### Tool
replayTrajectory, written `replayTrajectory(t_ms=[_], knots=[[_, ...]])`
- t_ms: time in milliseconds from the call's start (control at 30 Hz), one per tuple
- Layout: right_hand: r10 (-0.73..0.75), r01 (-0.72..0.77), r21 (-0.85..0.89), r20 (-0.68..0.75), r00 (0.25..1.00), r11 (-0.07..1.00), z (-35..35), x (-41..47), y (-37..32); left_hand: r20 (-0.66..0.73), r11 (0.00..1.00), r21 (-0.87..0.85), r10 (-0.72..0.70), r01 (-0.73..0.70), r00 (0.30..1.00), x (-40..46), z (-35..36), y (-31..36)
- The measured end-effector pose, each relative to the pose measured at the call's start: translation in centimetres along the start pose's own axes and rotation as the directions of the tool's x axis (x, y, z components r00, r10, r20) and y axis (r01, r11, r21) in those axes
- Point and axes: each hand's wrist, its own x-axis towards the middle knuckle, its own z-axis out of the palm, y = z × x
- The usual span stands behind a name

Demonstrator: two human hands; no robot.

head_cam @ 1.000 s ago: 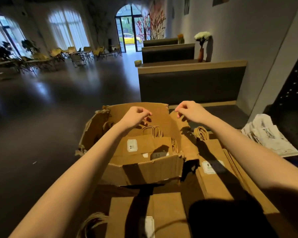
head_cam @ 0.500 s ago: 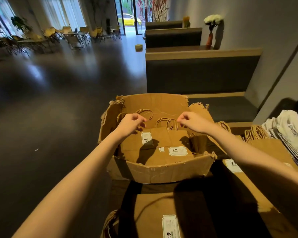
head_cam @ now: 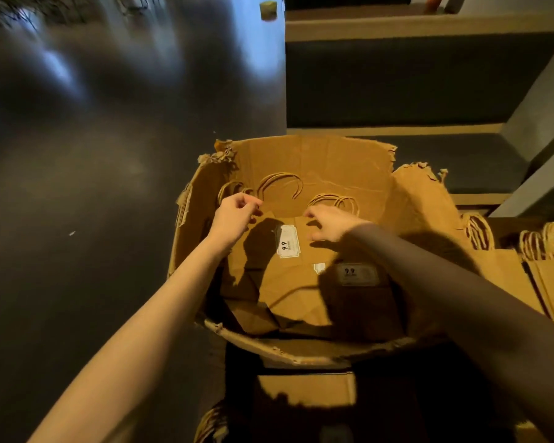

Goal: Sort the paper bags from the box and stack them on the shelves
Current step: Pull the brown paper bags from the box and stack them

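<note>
Hands reaching into the torn box

Both hands, left hand and right hand, are hovering curled, grasping nothing, over the top paper bag, handles pointing away.

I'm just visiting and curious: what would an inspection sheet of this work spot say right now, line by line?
Surface: dark floor; what the box rests on is hidden.
Job's things: torn cardboard box open, brown paper bags lying flat inside, white 9.9 tags showing; more bags stacked outside it on the right.
Clutter: a small white speck on the floor.
Hands: left hand and right hand both inside the box, fingers curled at the top edge of a bag; grip cannot be told.
Cables: nothing seen.
Surroundings: dark bench seats behind the box, a small yellow thing on the floor far off.
</note>
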Motion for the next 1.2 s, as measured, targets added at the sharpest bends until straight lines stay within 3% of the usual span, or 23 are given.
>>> replayTrajectory(t_ms=[300,500,700,900,1067,1200], knots=[[0.053,-0.051,-0.041,0.038,0.998,0.998,4.3,7.2,-0.6,-0.061,0.992,-0.054,-0.117,0.113,0.991,1.2,-0.2,-1.6],[0.073,-0.073,-0.029,-0.019,0.997,0.997,5.5,8.6,-1.4,-0.078,0.992,-0.079,-0.106,0.099,0.991,1.0,-0.4,-1.7],[0.113,-0.112,-0.041,0.031,0.993,0.993,5.9,9.9,-3.0,-0.09,0.988,-0.107,-0.119,0.109,0.989,1.1,-0.7,-1.9],[0.062,-0.058,0.097,-0.029,0.998,0.994,5.9,9.7,-2.6,-0.093,0.987,-0.112,-0.128,0.117,0.987,1.0,-0.8,-2.0],[0.023,-0.023,0.221,0.003,1.0,0.975,4.0,9.4,-2.6,-0.091,0.986,-0.12,-0.126,0.115,0.988,0.6,-0.9,-1.9],[0.046,-0.005,0.306,-0.126,0.991,0.952,1.7,7.7,-2.4,-0.085,0.977,-0.192,-0.109,0.091,0.99,0.3,-1.0,-1.6]])
